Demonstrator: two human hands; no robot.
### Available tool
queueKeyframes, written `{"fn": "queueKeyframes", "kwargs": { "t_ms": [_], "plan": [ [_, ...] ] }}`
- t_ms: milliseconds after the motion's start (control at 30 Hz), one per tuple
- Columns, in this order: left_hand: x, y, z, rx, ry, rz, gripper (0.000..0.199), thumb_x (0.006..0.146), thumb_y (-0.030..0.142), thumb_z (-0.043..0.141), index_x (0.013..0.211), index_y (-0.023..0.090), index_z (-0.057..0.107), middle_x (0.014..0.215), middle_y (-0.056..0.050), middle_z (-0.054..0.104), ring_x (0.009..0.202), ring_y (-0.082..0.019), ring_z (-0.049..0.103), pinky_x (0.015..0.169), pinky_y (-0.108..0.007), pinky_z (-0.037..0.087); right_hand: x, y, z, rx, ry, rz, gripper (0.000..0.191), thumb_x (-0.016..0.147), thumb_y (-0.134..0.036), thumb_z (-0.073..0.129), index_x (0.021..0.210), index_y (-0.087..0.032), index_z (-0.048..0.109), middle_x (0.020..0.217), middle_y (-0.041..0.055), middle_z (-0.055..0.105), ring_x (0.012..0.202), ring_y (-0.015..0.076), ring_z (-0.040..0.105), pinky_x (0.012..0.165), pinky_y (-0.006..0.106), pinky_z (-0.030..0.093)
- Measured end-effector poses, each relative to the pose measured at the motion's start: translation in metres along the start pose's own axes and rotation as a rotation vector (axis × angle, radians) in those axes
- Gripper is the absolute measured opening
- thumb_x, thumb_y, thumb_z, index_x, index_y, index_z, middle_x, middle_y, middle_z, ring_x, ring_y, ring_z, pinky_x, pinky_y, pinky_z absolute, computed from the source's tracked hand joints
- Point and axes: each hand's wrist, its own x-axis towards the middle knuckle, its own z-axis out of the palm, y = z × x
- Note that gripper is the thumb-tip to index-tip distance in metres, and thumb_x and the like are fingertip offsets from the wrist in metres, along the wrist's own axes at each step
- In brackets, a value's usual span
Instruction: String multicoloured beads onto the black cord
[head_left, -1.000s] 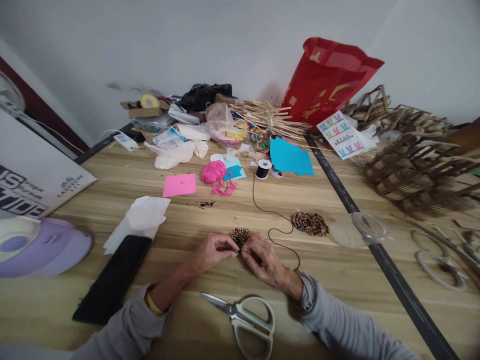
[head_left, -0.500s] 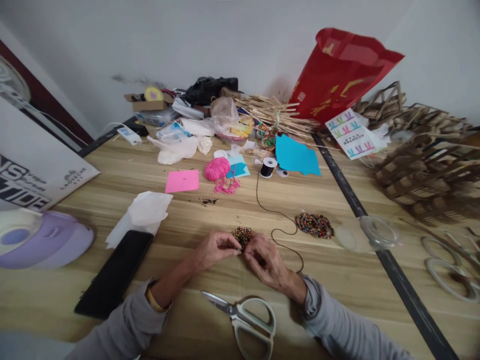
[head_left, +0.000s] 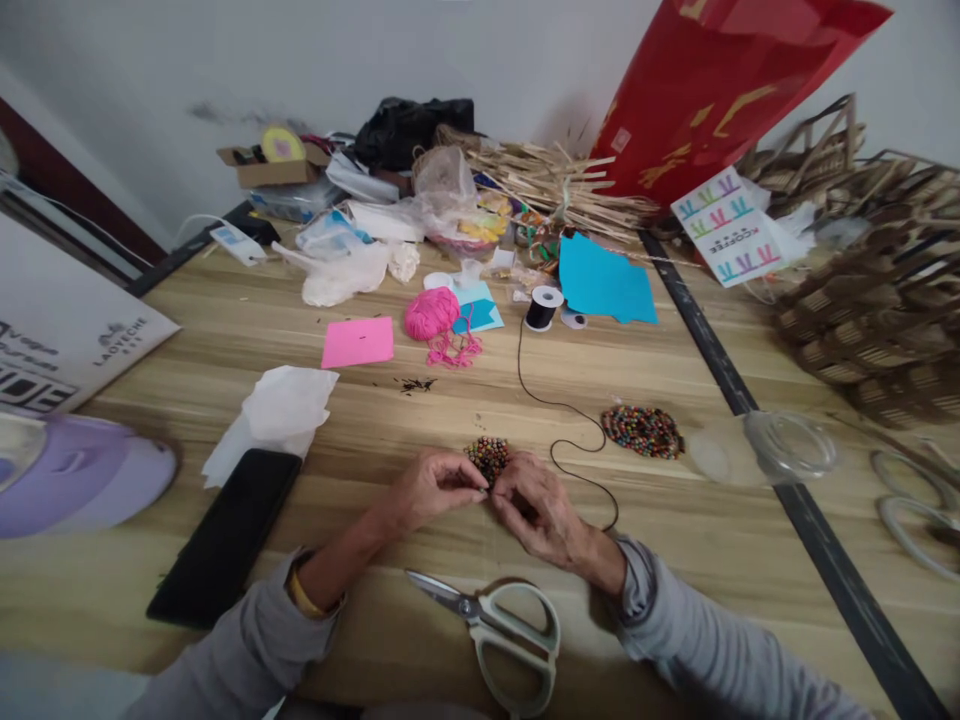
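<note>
1. By the left edge I see a white box point(head_left: 82, 310) lettered "LAOYECHE", with a lavender plastic object point(head_left: 112, 475) in front of it.
2. A black phone point(head_left: 226, 535) lies slantwise, its far end against crumpled white paper point(head_left: 289, 400).
3. Farther back, a pink sheet point(head_left: 358, 342) lies flat near a ball of pink yarn point(head_left: 431, 313), which trails loose strands.
4. Across from me, an open cardboard box point(head_left: 274, 174) holds a yellow roll point(head_left: 283, 143); a black plastic bag point(head_left: 412, 130) slumps nearby.
5. Thin wooden strips point(head_left: 555, 175) are heaped behind a blue sheet point(head_left: 606, 280).
6. A red bag point(head_left: 720, 100) with gold print leans by the wall point(head_left: 300, 50), near brown woven baskets point(head_left: 870, 320).
</note>
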Motion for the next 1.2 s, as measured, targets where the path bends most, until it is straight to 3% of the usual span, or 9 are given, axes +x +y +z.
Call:
{"fn": "queueKeyframes", "kwargs": {
  "t_ms": [533,833,1000,1200],
  "plan": [
    [0.002,-0.0064,0.0008,-0.075,-0.022,-0.023,0.016,0.064,0.022,0.074,0.075,0.011,0.069,0.069,-0.001,0.066,0.064,-0.011,0.058,0.064,-0.022,0.044,0.0013,-0.0025,-0.0005,-0.006,-0.007,-0.009,0.01,0.089,-0.013,0.046,0.082,-0.02,0.049,0.071,0.0021,0.054,0.069,0.0165,0.05,0.073,0.033,0.042],
    [0.002,-0.0097,0.0003,-0.029,-0.033,0.058,0.014,0.066,0.023,0.073,0.075,0.012,0.07,0.076,-0.004,0.067,0.072,-0.014,0.06,0.069,-0.024,0.046,-0.0006,0.0011,0.0013,-0.009,-0.007,-0.024,0.011,0.091,-0.014,0.048,0.083,-0.019,0.052,0.073,0.0032,0.058,0.071,0.0165,0.053,0.075,0.034,0.043],
    [0.0007,-0.0051,0.0012,-0.09,-0.029,-0.006,0.016,0.063,0.021,0.074,0.074,0.012,0.068,0.072,-0.002,0.066,0.067,-0.012,0.059,0.066,-0.022,0.045,-0.0022,0.0037,0.0038,0.049,0.031,-0.05,0.004,0.093,-0.019,0.053,0.089,-0.019,0.054,0.075,0.0032,0.061,0.073,0.0163,0.055,0.08,0.035,0.044],
    [-0.0005,-0.0014,0.0025,-0.105,-0.018,-0.043,0.02,0.059,0.023,0.078,0.069,0.012,0.064,0.065,0.0,0.064,0.06,-0.009,0.055,0.06,-0.021,0.042,-0.0006,-0.0002,0.0018,0.116,0.025,0.0,0.011,0.092,-0.027,0.057,0.085,-0.019,0.054,0.073,0.0028,0.058,0.07,0.0155,0.053,0.065,0.027,0.045]
  ]
}}
